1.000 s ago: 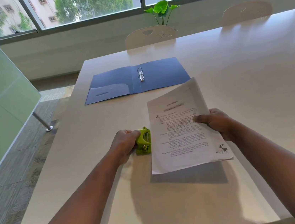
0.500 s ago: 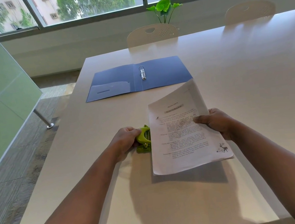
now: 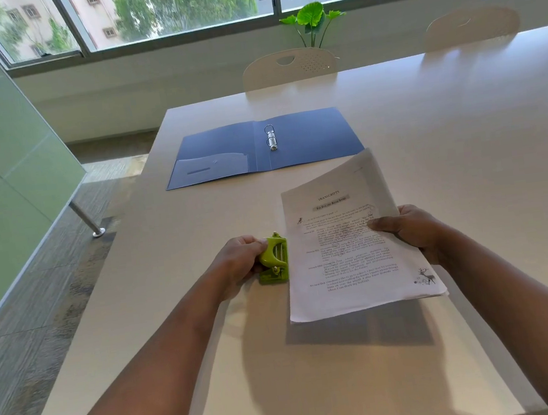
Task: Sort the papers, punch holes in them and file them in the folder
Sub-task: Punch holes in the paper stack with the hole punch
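Papers (image 3: 349,243) headed "TRANSCRIPTS" are pinched at their right edge by the right hand (image 3: 413,231). Left hand (image 3: 238,263) fingers curl around the green punch (image 3: 273,259) on the bench (image 3: 465,149).

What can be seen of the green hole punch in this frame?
The small lime-green plastic hole punch sits on the pale table, near its front, left of the stack of printed white papers. It has a curved lever on top, metal pins showing beneath it, and a flat base. The left hand grips it from the left, fingers curled around the lever. The papers' left edge meets its right side; whether they sit inside the slot cannot be told.
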{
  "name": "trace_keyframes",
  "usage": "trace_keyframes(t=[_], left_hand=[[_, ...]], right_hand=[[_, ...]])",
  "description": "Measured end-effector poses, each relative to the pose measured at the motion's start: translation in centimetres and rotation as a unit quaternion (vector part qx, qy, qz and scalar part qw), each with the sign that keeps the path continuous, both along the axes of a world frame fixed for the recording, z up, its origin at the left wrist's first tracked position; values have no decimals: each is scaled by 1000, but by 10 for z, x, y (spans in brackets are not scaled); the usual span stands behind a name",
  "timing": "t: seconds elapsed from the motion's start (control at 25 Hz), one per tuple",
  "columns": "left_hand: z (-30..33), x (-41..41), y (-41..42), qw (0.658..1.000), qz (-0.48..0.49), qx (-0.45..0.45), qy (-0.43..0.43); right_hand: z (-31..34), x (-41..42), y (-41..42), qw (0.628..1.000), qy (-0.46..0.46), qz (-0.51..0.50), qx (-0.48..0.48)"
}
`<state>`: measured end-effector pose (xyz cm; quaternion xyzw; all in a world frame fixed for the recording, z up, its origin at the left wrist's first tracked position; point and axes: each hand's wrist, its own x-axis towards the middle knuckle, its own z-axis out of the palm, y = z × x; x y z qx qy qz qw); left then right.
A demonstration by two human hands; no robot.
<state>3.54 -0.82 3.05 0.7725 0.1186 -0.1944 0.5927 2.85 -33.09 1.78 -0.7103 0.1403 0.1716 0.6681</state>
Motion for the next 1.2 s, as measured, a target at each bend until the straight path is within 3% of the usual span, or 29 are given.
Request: trace_keyframes(t=[0.6,1.2], left_hand=[[8,-5,-4,1000,2,14,0],[2,-1,-1,1000,-1,11,4]], right_hand=[[7,0,20,998,-10,11,-56],[50,8,46,967,-97,30,-233]])
